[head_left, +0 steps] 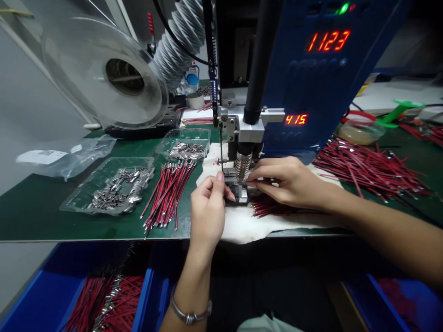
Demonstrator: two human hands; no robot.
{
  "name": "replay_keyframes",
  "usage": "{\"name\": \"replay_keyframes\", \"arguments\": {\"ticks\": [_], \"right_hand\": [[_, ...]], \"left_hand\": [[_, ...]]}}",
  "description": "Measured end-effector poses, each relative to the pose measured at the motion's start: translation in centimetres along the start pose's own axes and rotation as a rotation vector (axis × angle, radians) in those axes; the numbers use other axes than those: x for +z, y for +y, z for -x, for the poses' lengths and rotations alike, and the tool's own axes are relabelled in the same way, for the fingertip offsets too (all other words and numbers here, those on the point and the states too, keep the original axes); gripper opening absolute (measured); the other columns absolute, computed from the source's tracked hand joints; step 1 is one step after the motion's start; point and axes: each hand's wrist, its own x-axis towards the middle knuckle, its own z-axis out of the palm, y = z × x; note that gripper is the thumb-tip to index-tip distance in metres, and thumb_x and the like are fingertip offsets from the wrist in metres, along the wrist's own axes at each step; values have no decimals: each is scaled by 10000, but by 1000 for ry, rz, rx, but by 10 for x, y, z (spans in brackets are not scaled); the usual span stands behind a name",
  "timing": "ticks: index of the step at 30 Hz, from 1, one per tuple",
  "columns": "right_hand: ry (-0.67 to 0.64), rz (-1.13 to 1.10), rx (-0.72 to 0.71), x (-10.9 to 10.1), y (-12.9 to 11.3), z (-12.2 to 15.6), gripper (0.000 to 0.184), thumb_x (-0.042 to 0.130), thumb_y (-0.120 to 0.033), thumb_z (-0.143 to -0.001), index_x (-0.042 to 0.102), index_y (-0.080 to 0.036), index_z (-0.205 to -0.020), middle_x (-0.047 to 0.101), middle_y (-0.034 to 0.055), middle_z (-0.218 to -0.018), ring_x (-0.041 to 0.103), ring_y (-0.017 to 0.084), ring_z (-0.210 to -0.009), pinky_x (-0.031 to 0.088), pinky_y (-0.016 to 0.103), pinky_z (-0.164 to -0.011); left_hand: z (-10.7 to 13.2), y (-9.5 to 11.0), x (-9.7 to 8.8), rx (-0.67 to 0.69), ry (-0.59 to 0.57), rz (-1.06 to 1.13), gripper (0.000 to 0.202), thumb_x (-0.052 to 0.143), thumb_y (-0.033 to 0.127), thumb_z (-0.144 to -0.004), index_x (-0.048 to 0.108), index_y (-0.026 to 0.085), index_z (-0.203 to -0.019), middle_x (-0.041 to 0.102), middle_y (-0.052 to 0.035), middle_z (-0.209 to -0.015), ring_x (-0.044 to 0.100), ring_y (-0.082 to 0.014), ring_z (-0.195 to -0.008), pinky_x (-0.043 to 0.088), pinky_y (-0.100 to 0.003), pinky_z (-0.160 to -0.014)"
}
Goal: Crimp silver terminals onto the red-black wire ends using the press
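Observation:
My left hand (208, 207) is closed in a pinch at the left side of a small metal fixture (242, 193). What its fingers hold, if anything, is hidden. From the right, my right hand (285, 180) reaches in with thumb and fingers pinched together close to the spring-wrapped tip (243, 162) of a soldering machine (294, 78). Whatever sits in that pinch is too small to make out. Below the right hand, a bundle of red and black wires (265, 206) lies on a white cloth (242, 228).
On the left stand clear trays (74, 199) with small metal connectors, beside a row of red-black wires with connectors (169, 191). A large pile of wires (363, 166) lies right. A clear reel (86, 74) rises back left. Blue bins (38, 295) sit below the table edge.

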Motion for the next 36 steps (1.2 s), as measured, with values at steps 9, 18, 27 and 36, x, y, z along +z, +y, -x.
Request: {"name": "replay_keyframes", "arguments": {"ticks": [9, 18, 27, 36], "right_hand": [[47, -9, -7, 3, 0, 0, 134, 580, -153, -862, 703, -112, -894, 659, 60, -796, 601, 120, -692, 442, 224, -641], [107, -31, 100, 3, -3, 2, 37, 655, -149, -796, 635, -152, -827, 650, -32, -732, 548, 47, -589, 406, 154, -558], [137, 1, 81, 3, -5, 2, 49, 657, -128, -785, 619, -146, -810, 637, -36, -711, 542, 43, -578, 390, 151, -534], [123, 75, 48, 1, -4, 3, 53, 656, -154, -792, 609, -144, -815, 635, -30, -707, 541, 56, -576, 389, 170, -551]], "left_hand": [[0, 0, 0, 9, 7, -6, 372, 545, 406, -901, 524, 144, -638, 535, -3, -590, 300, -42, -414, 278, -190, -422], [0, 1, 1, 19, 30, -34, 368, 569, 437, -875, 528, 152, -646, 537, -12, -585, 371, -63, -433, 316, -205, -429], [0, 2, 2, 21, 33, -34, 372, 565, 428, -881, 528, 149, -637, 524, -11, -581, 375, -63, -438, 321, -206, -432], [0, 1, 1, 31, 41, -67, 381, 554, 434, -883, 517, 158, -623, 519, -7, -567, 383, -68, -432, 297, -211, -420]]}}
